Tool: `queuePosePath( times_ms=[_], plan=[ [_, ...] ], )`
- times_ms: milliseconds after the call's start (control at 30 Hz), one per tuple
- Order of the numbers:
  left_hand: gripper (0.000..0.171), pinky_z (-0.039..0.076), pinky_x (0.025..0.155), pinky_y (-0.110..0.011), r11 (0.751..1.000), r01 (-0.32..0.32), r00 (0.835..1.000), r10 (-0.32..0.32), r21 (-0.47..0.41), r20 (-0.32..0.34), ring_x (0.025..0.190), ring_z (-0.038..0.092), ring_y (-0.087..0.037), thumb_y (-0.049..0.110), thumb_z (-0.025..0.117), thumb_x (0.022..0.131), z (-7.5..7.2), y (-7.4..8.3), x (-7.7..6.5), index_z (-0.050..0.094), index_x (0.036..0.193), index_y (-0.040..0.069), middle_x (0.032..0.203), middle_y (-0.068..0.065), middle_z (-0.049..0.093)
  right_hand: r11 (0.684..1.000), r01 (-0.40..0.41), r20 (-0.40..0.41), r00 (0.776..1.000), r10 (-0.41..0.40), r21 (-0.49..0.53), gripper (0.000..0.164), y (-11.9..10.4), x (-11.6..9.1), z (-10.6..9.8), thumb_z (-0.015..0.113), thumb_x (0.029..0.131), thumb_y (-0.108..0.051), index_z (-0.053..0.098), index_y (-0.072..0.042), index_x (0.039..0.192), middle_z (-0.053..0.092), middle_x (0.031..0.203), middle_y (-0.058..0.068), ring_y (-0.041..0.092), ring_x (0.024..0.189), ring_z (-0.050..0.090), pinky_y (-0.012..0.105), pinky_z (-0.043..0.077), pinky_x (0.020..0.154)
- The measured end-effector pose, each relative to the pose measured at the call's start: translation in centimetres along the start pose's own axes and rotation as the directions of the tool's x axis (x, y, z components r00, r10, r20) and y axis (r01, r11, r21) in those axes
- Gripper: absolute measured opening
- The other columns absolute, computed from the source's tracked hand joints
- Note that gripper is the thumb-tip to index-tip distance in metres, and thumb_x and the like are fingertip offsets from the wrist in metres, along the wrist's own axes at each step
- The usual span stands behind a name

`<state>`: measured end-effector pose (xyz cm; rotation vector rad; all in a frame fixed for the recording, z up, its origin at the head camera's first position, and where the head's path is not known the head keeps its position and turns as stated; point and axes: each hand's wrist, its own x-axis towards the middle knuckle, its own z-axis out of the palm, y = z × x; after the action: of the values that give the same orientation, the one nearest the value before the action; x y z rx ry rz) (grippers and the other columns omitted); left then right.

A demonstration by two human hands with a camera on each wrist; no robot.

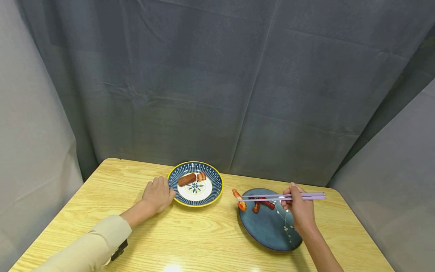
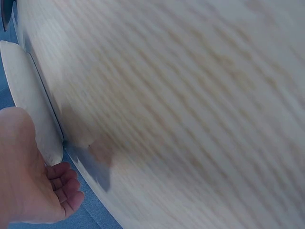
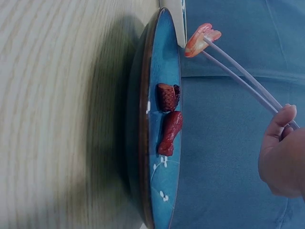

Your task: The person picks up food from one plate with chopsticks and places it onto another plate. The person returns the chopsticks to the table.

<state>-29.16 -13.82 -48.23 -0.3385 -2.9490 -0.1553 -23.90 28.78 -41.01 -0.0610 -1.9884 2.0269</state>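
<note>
A grey curtain (image 1: 204,83) backs the wood-grained table (image 1: 190,238), where the relaxed left hand (image 1: 158,194) touches a patterned plate (image 1: 215,189) and the right hand (image 1: 300,206) grips lavender chopsticks (image 1: 315,197).

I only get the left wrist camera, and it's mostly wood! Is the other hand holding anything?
Observer: Yes, the right hand holds a pair of pale purple chopsticks.
Operator: Cool! Are they picking anything up?
Observer: Yes, an orange shrimp-like piece is pinched at their tips.
Operator: I just see the outside of the plate by the left hand. What's in it?
Observer: A brown block and a smaller striped piece lie inside it.
</note>
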Motion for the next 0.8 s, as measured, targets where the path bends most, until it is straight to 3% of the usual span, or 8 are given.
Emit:
queuePosePath(
  times_ms=[233,433,533,800],
  plan=[
    [0.030,0.042,0.073,-0.045,1.000,0.003,1.000,-0.003,-0.005,-0.003,0.083,0.043,-0.029,0.026,0.043,0.098,-0.1,0.1,0.0,0.047,0.091,-0.003,0.084,-0.012,0.036,0.999,-0.009,0.000,1.000,0.009,-0.031,0.044,0.3,-0.1,-0.6,0.043,0.107,-0.025,0.056,0.011,0.087,0.057,0.061,0.004,0.009,0.049,0.054,0.021,0.047,0.048],
    [0.030,0.042,0.073,-0.045,1.000,0.011,1.000,-0.011,-0.011,0.010,0.083,0.043,-0.029,0.026,0.041,0.097,-0.1,0.1,0.0,0.047,0.090,-0.003,0.084,-0.012,0.036,0.999,-0.019,-0.013,1.000,0.018,-0.034,0.042,0.5,-0.1,-1.1,0.044,0.107,-0.026,0.058,0.005,0.082,0.056,0.060,0.004,0.009,0.048,0.053,0.022,0.047,0.047],
    [0.030,0.042,0.072,-0.045,1.000,0.011,1.000,-0.011,-0.013,0.006,0.082,0.043,-0.029,0.026,0.042,0.097,-0.1,0.0,0.0,0.047,0.090,-0.003,0.083,-0.012,0.037,1.000,-0.023,-0.018,1.000,0.022,-0.020,0.043,0.6,0.0,-1.3,0.044,0.107,-0.025,0.056,0.009,0.083,0.056,0.059,0.005,0.010,0.047,0.052,0.021,0.045,0.045],
    [0.031,0.042,0.073,-0.045,1.000,0.007,1.000,-0.007,-0.009,0.007,0.082,0.043,-0.028,0.027,0.041,0.097,0.1,0.0,0.1,0.047,0.089,-0.002,0.084,-0.011,0.036,0.999,-0.029,-0.016,0.999,0.029,0.022,0.043,0.9,0.0,-2.0,0.044,0.107,-0.023,0.056,0.009,0.081,0.056,0.058,0.005,0.010,0.046,0.052,0.021,0.045,0.044]
  ],
)
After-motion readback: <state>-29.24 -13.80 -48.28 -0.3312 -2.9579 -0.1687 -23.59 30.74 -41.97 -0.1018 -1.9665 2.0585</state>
